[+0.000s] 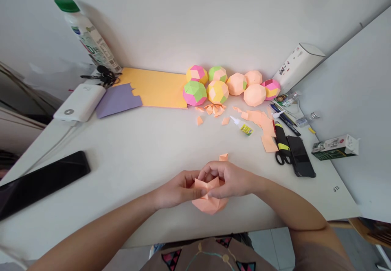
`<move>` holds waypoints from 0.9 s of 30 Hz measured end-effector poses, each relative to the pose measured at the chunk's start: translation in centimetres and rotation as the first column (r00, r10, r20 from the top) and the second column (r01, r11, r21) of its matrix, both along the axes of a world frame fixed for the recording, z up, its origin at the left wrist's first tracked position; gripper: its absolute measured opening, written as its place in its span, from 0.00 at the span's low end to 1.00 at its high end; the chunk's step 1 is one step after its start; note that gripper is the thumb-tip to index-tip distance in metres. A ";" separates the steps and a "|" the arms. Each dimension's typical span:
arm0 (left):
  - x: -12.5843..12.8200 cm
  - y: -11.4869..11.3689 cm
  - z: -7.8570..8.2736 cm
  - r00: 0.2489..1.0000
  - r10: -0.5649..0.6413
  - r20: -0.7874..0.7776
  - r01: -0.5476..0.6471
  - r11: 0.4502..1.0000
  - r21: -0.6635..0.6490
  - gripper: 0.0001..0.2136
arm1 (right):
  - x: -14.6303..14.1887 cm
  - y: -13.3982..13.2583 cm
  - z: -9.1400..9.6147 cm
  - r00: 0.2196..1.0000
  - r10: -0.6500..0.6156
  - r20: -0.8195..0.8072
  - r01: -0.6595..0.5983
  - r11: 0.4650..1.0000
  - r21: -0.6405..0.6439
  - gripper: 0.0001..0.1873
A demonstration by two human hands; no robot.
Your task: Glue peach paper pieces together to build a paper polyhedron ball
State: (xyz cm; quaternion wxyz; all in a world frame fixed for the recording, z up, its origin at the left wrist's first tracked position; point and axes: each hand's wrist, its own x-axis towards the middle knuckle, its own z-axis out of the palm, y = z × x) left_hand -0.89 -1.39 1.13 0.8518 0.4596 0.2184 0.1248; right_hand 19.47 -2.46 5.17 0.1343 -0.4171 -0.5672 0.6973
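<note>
Both hands are on one part; left hand (177, 187) pinches the left side of a peach faceted paper ball (210, 206), thumb pressed on its front, fingers drawn in narrow behind; right hand (230, 177) grips the right side, thumb on the front near the left thumb, fingers curled behind the upper edge (their tips are partly hidden, so exact contact there I can't tell); pointed flaps stand up at the ball's top between the hands.

Ball sits low centre, at the near edge of the white table (137, 148); one loose peach folded paper piece (224, 157) lies just beyond the right hand.

Farther back: small white glue bottle with yellow label (246, 130), lying on its side; peach paper strips and scraps (259, 118) to its right; small peach cut pieces (199, 120) to its left; behind them, eight faceted paper balls (218, 92) grouped near the wall, some plain peach, others mixing pink, green, yellow.

Right side: black-and-yellow scissors (283, 144) beside a black phone (301, 155); left side: yellow-orange flat paper sheet (160, 89), with a notched purple paper sheet (117, 101) overlapping its left end.
</note>
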 end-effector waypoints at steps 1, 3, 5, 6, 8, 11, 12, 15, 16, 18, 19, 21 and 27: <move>0.0 0.0 0.0 1.000 0.006 -0.002 -0.006 1.000 0.002 0.16 | 0.0 0.0 0.0 1.000 -0.005 -0.010 0.005 1.000 -0.004 0.19; 0.1 0.1 0.2 1.000 0.024 -0.014 -0.024 1.000 0.008 0.16 | 0.0 0.1 0.0 1.000 -0.014 -0.024 0.014 1.000 -0.003 0.19; 0.1 0.2 0.4 0.999 0.042 -0.028 -0.042 0.999 0.020 0.16 | 0.0 0.2 0.1 0.999 -0.017 -0.030 0.017 1.000 0.009 0.17; 0.2 0.2 0.5 0.998 0.048 -0.036 -0.047 0.999 0.026 0.16 | 0.1 0.3 0.0 0.999 -0.018 -0.036 0.019 1.000 0.013 0.17; 0.2 0.3 0.5 0.997 0.060 -0.054 -0.057 0.997 0.051 0.16 | 0.2 0.4 -0.1 0.998 -0.041 -0.047 0.041 0.999 0.008 0.16; 0.2 0.3 0.0 0.987 0.132 -0.086 -0.122 0.986 0.115 0.18 | 0.4 0.7 -0.5 0.989 -0.134 -0.058 0.132 0.990 -0.041 0.16; 0.2 0.3 -0.3 0.980 0.179 -0.091 -0.166 0.977 0.135 0.19 | 0.4 0.8 -0.7 0.982 -0.177 -0.065 0.173 0.983 -0.063 0.16; 0.2 0.4 -1.3 0.931 0.355 -0.078 -0.340 0.926 0.164 0.21 | 0.6 1.1 -0.7 0.942 -0.315 -0.118 0.303 0.947 -0.107 0.16; 0.2 0.4 -1.5 0.903 0.421 -0.082 -0.402 0.897 0.182 0.22 | 0.7 1.1 -0.6 0.923 -0.358 -0.140 0.345 0.932 -0.107 0.16; 0.2 0.5 -1.6 0.855 0.504 -0.120 -0.469 0.851 0.235 0.23 | 0.7 1.2 -0.1 0.886 -0.424 -0.186 0.415 0.906 -0.089 0.16; 0.2 0.5 -1.6 0.847 0.514 -0.136 -0.465 0.840 0.278 0.24 | 0.7 1.2 0.1 0.869 -0.449 -0.209 0.444 0.893 -0.074 0.17; 0.3 0.5 -1.2 0.857 0.494 -0.145 -0.414 0.828 0.378 0.24 | 0.7 1.2 0.4 0.834 -0.484 -0.265 0.490 0.870 -0.048 0.17; 1.2 0.1 0.0 0.964 0.189 0.187 -0.216 0.967 0.134 0.31 | 0.4 0.5 0.2 0.787 -0.501 -0.361 0.548 0.836 0.034 0.17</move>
